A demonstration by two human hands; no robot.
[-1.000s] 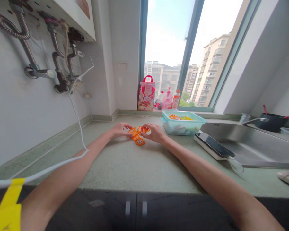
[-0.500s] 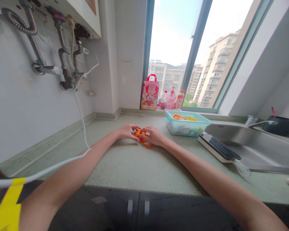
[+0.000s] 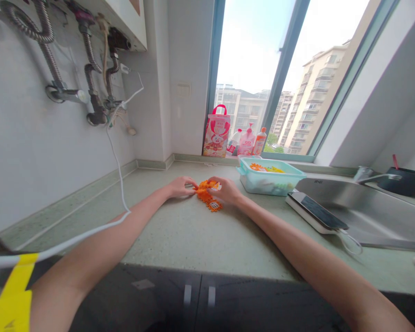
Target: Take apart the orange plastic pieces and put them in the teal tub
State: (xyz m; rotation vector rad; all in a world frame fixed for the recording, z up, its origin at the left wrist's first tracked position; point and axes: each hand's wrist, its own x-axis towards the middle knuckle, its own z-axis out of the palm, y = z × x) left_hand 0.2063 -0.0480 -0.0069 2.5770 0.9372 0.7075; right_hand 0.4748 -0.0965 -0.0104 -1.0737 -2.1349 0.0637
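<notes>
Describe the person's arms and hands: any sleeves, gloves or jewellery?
Both forearms are bare up to the frame edge, with no sleeves in view. The left hand and right hand wear no gloves, and no rings, watch or bracelets are visible.

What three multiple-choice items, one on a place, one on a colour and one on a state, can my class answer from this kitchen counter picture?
1. Where does the tub stand?
A. on the counter, between the hands and the sink
B. inside the sink
C. on the window ledge

2. What colour are the pieces that the hands work on?
A. blue
B. orange
C. black

3. How do the hands stand to the pieces?
A. both off them, flat on the counter
B. only the left touches them
C. both hands' fingers on them

Answers:
1 A: the teal tub sits on the counter, right of the right hand and left of the sink.
2 B: the toy pieces are bright orange.
3 C: the left hand and the right hand meet over the pieces, fingertips on them.
</notes>
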